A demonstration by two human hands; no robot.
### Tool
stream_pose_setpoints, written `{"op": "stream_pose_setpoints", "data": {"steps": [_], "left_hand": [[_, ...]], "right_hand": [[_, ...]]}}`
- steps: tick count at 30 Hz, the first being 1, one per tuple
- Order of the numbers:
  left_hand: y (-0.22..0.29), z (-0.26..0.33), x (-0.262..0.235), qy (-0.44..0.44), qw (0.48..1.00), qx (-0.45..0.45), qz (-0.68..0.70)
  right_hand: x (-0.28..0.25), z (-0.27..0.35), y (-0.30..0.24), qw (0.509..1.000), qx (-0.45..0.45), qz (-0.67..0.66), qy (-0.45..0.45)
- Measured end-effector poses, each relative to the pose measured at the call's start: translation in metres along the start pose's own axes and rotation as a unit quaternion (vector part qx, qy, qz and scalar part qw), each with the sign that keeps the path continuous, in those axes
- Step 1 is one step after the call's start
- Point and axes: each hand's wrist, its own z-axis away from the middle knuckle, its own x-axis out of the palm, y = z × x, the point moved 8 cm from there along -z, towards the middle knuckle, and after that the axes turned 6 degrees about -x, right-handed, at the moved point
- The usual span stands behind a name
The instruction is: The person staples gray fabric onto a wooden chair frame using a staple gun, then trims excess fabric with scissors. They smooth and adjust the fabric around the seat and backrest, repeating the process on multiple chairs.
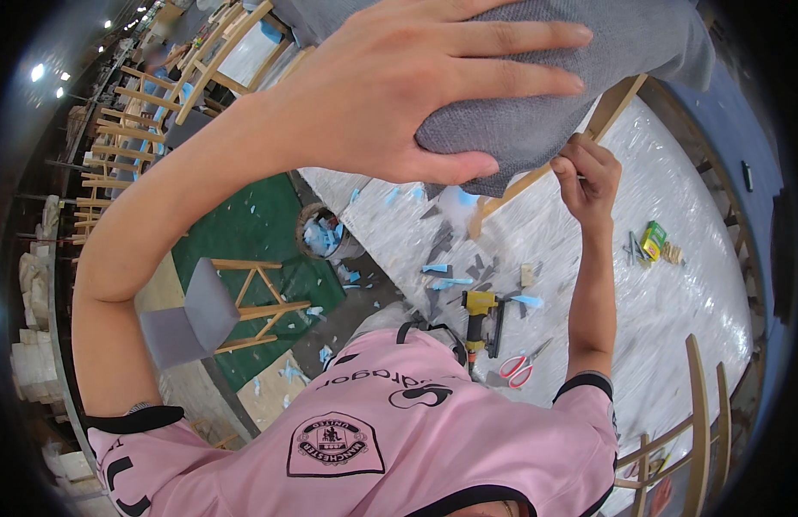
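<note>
A chair with a grey fabric seat (554, 103) and a pale wooden frame (537, 177) is held up above a worktable covered in clear plastic sheet (674, 302). My left hand (416, 86) lies across the seat's fabric with the thumb hooked under its lower edge, gripping it. My right hand (588, 172) is at the seat's underside beside a wooden leg. Its fingertips are pinched together on the fabric's edge; whether something small is between them is unclear.
On the table lie a yellow staple gun (481, 314), red-handled scissors (519, 370), grey and blue scraps (446, 276) and a yellow-green box (653, 239). Below left are a scrap bin (321, 233) and a grey stool (209, 310) on a green mat. Wooden chair frames (123, 129) stand left; another frame (700, 414) lower right.
</note>
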Motion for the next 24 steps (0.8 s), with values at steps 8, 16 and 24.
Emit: {"op": "stream_pose_setpoints", "data": {"steps": [8, 16, 24], "left_hand": [[0.003, -0.001, -0.007, -0.03, 0.996, -0.052, 0.059], [0.008, -0.027, -0.02, -0.147, 0.983, -0.111, -0.008], [0.01, -0.07, -0.009, -0.131, 0.98, -0.136, -0.055]], "right_hand": [[0.012, 0.02, -0.004, 0.998, 0.048, -0.037, 0.034], [0.049, 0.249, 0.027, 0.933, 0.339, 0.025, 0.117], [0.038, 0.504, 0.016, 0.771, 0.598, 0.204, -0.087]]}}
